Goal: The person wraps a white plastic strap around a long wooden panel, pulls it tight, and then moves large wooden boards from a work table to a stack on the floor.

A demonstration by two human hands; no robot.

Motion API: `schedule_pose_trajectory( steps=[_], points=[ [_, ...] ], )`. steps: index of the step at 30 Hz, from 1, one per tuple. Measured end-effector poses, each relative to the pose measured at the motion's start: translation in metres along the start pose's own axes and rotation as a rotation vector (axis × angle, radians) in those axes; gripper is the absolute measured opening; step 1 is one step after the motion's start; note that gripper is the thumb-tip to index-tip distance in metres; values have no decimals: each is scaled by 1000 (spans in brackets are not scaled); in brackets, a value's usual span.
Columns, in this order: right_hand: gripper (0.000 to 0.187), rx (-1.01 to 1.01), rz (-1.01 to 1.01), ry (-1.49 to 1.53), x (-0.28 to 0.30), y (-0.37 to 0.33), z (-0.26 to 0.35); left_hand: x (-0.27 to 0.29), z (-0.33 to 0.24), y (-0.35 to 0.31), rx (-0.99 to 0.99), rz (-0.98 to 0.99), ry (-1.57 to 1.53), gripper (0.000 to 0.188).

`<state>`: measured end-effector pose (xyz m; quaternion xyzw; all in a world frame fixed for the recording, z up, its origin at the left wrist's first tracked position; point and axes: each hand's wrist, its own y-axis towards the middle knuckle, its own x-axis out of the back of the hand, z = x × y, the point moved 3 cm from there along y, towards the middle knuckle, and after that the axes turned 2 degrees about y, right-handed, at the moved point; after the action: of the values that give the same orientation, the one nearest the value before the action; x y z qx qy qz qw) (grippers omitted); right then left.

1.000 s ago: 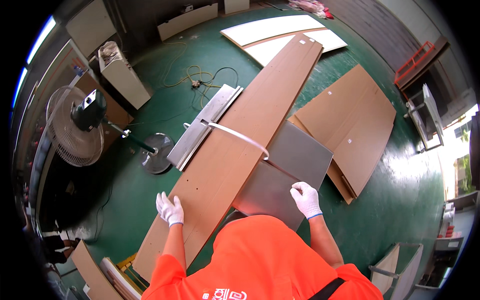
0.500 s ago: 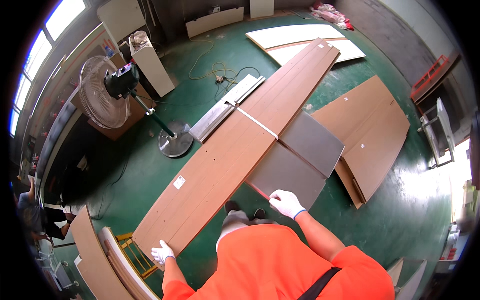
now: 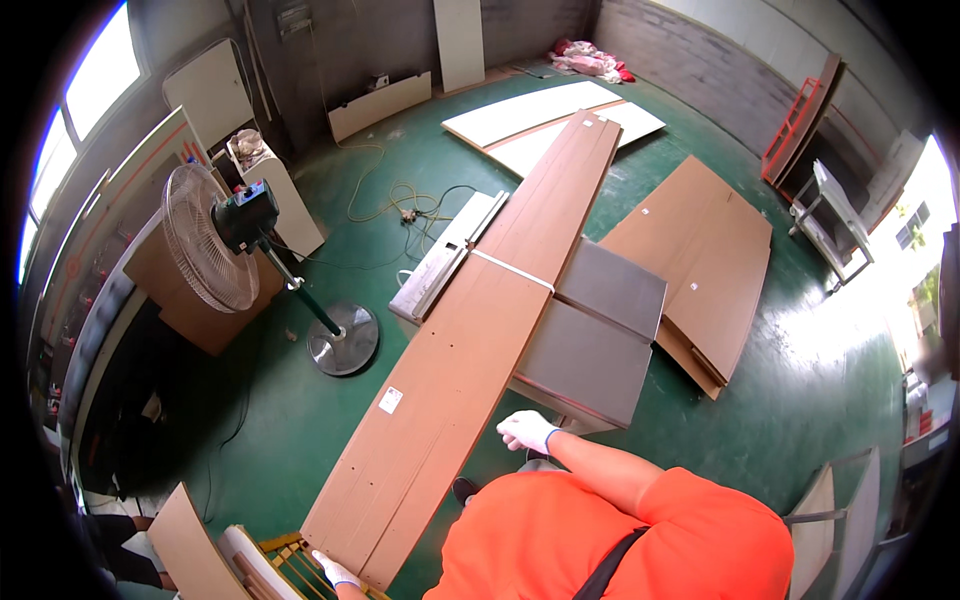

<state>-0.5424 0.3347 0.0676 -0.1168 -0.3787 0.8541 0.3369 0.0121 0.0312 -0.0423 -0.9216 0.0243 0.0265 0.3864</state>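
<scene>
Touching near end of long brown flat panel (image 3: 458,365): white-gloved left hand (image 3: 336,571), can't tell if grip pinches. White-gloved right hand (image 3: 527,431): fingers curled in, beside panel.

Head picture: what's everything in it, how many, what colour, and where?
panel: 1 or more, brown, middle
strap: 1, white, across the panel
tabletop: 2 sections, grey, right of the panel
rail: count unclear, silver, left of the panel
brown boards: 2 or more, brown, floor right
white boards: about 2, white, far floor
fan: 1, green and white, left
cords: count unclear, yellowish and dark, beyond the fan
cloth heap: 1, pink and red, far corner
box: 1, white, behind the fan
rack: 1, yellow, lower left
stand: 1, white, right
another person: 1, dark clothes, lower left
dim edges: too blurred
shirt: 1, orange, bottom
left hand: 1, white glove, panel's near end
right hand: 1, white glove, right of the panel
</scene>
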Motion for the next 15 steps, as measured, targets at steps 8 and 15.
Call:
schedule_pose_trajectory(
  steps=[8,15],
  points=[
    [54,-149,-34,-99,-66,38,-2,4,-3,33,30,-357,337,108],
    [58,-178,-44,-43,-74,49,-13,-6,-15,21,40,-359,363,108]
  ],
)
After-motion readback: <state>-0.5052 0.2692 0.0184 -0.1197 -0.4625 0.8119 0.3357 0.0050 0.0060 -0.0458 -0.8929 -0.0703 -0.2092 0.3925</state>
